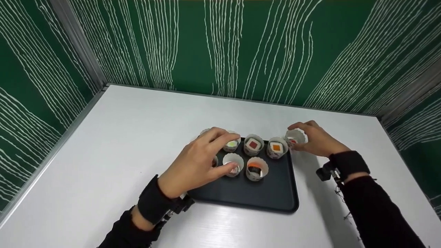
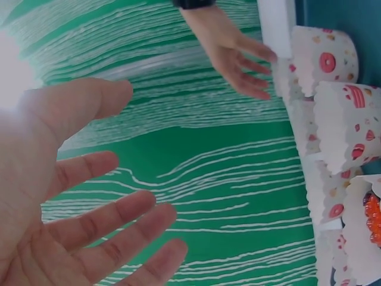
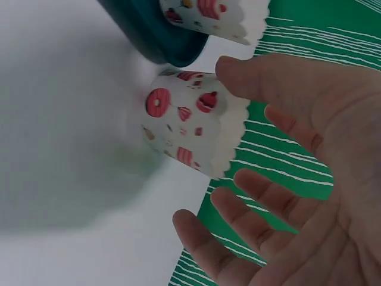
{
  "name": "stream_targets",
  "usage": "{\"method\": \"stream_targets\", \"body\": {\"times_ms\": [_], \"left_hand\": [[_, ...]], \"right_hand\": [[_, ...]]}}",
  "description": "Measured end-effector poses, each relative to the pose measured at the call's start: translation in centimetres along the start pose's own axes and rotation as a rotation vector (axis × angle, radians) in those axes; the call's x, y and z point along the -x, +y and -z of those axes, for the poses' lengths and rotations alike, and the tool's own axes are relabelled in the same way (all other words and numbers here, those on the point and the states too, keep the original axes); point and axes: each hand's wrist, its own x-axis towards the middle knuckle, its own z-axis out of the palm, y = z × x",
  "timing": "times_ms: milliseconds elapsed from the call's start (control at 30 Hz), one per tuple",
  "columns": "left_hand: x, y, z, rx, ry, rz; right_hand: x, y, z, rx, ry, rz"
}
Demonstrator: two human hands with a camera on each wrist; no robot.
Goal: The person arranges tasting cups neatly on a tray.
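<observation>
My left hand (image 1: pixel 196 162) hovers over the left part of a dark tray (image 1: pixel 241 196), fingers spread and nothing between them. Below it, white paper cups stand in two rows, some partly hidden by the hand. My right hand (image 1: pixel 318 139) is at a paper cup (image 3: pixel 184 122) with red pastry prints, standing on the table just off the tray's right corner. Its thumb overlaps the scalloped rim in the right wrist view, while the other fingers are spread loosely apart from the wall. Something red lies inside this cup.
Sushi-like pieces sit in the cups: a red-centred square (image 1: pixel 253 144), an orange-centred square (image 1: pixel 276 147), and an orange-topped dark piece (image 1: pixel 255 168). The white table (image 1: pixel 69 155) meets green, white-streaked panels (image 1: pixel 193 44) at its back and sides.
</observation>
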Motion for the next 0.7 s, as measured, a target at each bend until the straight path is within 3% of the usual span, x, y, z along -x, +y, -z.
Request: {"method": "stream_targets", "body": {"times_ms": [700], "left_hand": [[-0.1, -0.3, 0.0, 0.014, -0.014, 0.002]], "right_hand": [[-2.0, 0.1, -0.9, 0.045, -0.023, -0.04]]}}
